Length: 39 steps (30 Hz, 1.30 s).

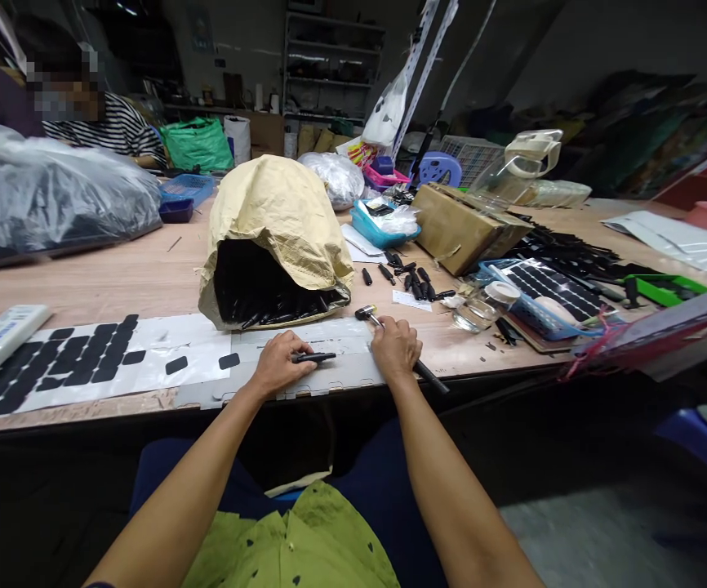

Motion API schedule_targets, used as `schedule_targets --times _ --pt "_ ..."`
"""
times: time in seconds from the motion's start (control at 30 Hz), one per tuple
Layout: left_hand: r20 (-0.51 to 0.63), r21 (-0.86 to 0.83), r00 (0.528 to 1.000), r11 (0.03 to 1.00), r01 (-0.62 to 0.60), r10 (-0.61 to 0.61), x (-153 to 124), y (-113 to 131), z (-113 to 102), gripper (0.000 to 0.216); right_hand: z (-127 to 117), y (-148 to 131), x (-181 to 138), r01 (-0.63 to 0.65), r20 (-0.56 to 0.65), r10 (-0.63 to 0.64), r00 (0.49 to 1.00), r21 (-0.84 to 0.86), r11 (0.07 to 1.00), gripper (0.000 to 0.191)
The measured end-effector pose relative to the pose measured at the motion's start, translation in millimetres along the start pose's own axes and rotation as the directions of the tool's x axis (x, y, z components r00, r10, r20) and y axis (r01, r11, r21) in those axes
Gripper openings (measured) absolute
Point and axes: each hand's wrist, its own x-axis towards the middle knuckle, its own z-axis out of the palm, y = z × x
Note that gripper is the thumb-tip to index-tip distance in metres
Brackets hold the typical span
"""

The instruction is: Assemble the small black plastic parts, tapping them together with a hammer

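Observation:
My left hand point(283, 363) rests at the front edge of the table, closed on a slim black pen-shaped piece point(322, 357) that lies low over a pale board point(341, 376). In my right hand point(396, 347) is a small hammer; its head point(364, 313) points away to the left, and its black handle point(432, 377) sticks out toward the table edge. Behind my left hand a large tan sack point(280, 196) lies with its mouth toward me, full of dark pieces. A white sheet with black rounded stickers point(93, 355) is to the left.
Loose black parts point(418, 282) lie beyond my right hand, near a cardboard box point(460, 224) and a blue basket point(537, 306). A white device point(7, 335) stands at left, before a big plastic bag point(53, 192). A person in a striped top point(121, 126) sits across the table.

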Motion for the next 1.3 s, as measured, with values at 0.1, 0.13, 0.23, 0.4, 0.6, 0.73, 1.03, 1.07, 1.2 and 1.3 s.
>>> schedule_targets --times 0.1,0.13,0.23,0.4,0.6,0.73,1.03,1.07,1.2,1.3 --pt "0.171 -0.160 0.971 0.978 -0.137 0.164 -36.7 21.2 6.4 0.018 0.2 0.7 0.1 0.014 0.002 -0.014 1.000 -0.022 1.000 0.027" --pt "0.263 -0.199 0.941 0.966 -0.163 0.213 -51.5 26.2 12.1 0.019 0.3 0.9 0.2 0.018 0.000 -0.018 1.000 -0.026 0.999 0.027" --pt "0.473 -0.151 0.862 0.981 -0.122 0.180 -89.8 22.4 38.7 0.020 0.7 0.9 0.2 0.025 -0.006 -0.025 1.000 -0.028 0.999 0.028" --pt "0.463 0.173 0.839 0.957 0.231 -0.286 -110.0 -42.7 85.8 0.027 -0.3 -0.4 -0.2 0.024 0.010 -0.024 1.000 -0.030 0.999 0.029" --pt "0.369 0.230 0.815 0.893 0.387 -0.448 -107.8 -72.8 91.6 0.049 -0.7 -0.6 0.2 0.028 0.000 -0.028 1.000 -0.033 0.999 0.029" --pt "0.416 0.165 0.869 0.962 0.216 -0.267 -98.4 -27.8 57.8 0.039 -0.4 -0.5 -0.2 0.029 0.000 -0.029 1.000 -0.036 0.999 0.028" --pt "-0.324 0.229 0.923 0.929 0.291 -0.209 -3.1 -7.7 -46.3 0.027 -0.8 -1.2 -1.0 0.030 0.004 -0.030 1.000 -0.050 0.998 0.030" --pt "-0.402 0.286 0.884 0.885 0.368 -0.238 6.4 -16.2 -49.9 0.028 -0.7 -1.4 -0.9 0.031 0.006 -0.030 1.000 -0.053 0.998 0.030" --pt "-0.434 0.400 0.819 0.734 0.549 -0.375 29.0 -36.1 -51.4 0.030 0.0 -1.3 -0.7 0.039 0.000 -0.039 0.999 -0.066 0.997 0.029" --pt "-0.412 0.422 0.792 0.676 0.604 -0.450 36.2 -37.0 -49.5 0.030 0.7 -0.6 -0.6 0.043 -0.012 -0.044 0.999 -0.066 0.997 0.029"
